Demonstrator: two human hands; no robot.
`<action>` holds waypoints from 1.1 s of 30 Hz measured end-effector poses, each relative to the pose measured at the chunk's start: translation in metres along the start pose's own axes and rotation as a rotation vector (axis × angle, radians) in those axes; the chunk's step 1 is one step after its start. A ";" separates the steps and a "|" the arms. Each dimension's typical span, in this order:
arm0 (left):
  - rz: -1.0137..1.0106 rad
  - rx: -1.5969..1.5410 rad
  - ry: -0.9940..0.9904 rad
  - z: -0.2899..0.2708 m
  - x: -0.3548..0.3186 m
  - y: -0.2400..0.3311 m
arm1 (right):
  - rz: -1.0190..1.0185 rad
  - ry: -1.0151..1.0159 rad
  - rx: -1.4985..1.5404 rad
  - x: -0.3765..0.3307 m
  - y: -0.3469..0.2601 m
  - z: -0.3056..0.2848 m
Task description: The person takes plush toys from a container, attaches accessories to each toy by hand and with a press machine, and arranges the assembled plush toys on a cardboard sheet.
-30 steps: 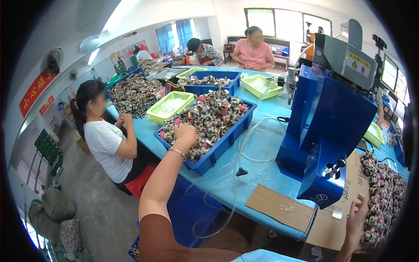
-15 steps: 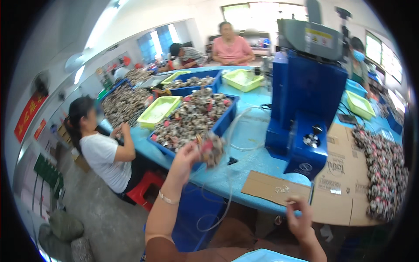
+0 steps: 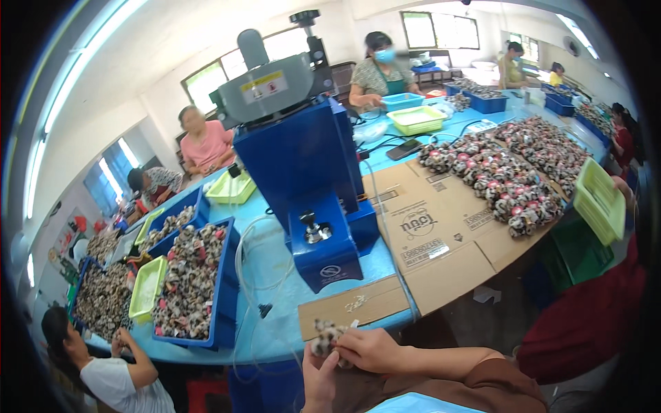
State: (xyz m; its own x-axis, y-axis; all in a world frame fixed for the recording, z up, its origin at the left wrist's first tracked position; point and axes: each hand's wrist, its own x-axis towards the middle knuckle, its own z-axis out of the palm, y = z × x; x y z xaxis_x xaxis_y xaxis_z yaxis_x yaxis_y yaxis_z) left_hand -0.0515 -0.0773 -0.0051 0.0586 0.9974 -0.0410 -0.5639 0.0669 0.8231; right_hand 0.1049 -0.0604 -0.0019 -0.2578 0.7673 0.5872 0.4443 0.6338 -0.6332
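Note:
Both my hands meet at the table's near edge around a small patterned plush piece (image 3: 326, 336). My left hand (image 3: 319, 377) comes up from below and grips it. My right hand (image 3: 370, 350) holds it from the right with curled fingers. Just beyond lies a brown cardboard strip (image 3: 354, 305) on the light blue table (image 3: 268, 268). Behind it stands a blue press machine (image 3: 313, 186) with a grey top.
A blue bin (image 3: 224, 303) of plush pieces with a green tray (image 3: 147, 289) is at the left. Flattened cardboard (image 3: 441, 234) and a heap of plush pieces (image 3: 509, 172) lie at the right. A green basket (image 3: 600, 199) is far right. Several seated people work around the tables.
My left hand took a plush piece from the blue bin and brought it to the table's near edge. My right hand came off the cardboard to join it. The view swung right.

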 end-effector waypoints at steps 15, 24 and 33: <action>-0.191 0.157 -0.351 -0.027 0.009 0.000 | 0.209 -0.234 0.590 -0.011 0.016 -0.017; -0.039 0.390 -0.208 -0.035 0.011 -0.013 | 0.116 0.072 0.218 -0.013 0.006 -0.016; 0.263 0.465 -0.065 0.016 -0.004 0.022 | -0.116 -0.086 -0.083 -0.018 0.015 -0.024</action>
State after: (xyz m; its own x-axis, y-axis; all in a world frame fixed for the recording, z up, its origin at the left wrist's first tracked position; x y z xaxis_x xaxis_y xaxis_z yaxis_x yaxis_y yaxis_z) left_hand -0.0511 -0.0804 0.0218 0.0233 0.9744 0.2236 -0.1433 -0.2181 0.9653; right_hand 0.1369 -0.0671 -0.0096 -0.3819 0.6974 0.6065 0.4756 0.7110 -0.5180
